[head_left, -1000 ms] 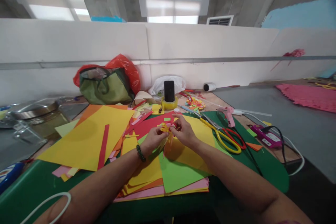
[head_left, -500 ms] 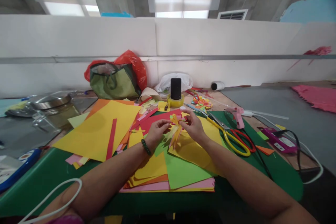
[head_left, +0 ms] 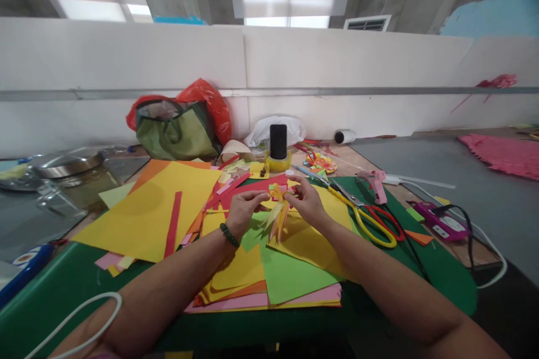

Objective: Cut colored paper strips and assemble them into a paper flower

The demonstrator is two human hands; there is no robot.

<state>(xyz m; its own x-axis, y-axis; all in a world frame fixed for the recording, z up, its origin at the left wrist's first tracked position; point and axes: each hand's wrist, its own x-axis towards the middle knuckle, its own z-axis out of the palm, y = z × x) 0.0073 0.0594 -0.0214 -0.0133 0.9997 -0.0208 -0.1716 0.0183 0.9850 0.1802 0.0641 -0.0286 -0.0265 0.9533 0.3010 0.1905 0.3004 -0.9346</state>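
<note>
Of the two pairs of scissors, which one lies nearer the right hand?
The yellow-handled scissors. They lie between the right hand and the other pair, which has red handles and lies farther right.

Arms, two, bare, angled forward and inward, elbows bent. Left grip: thumb and forefinger extended inward, tips close. Right grip: fingers bent, pinching, turned toward left.

The right hand pinches a bunch of paper strips — the left hand at its edge — above coloured sheets, yellow-handled scissors and a pink glue gun lying rightward
</note>
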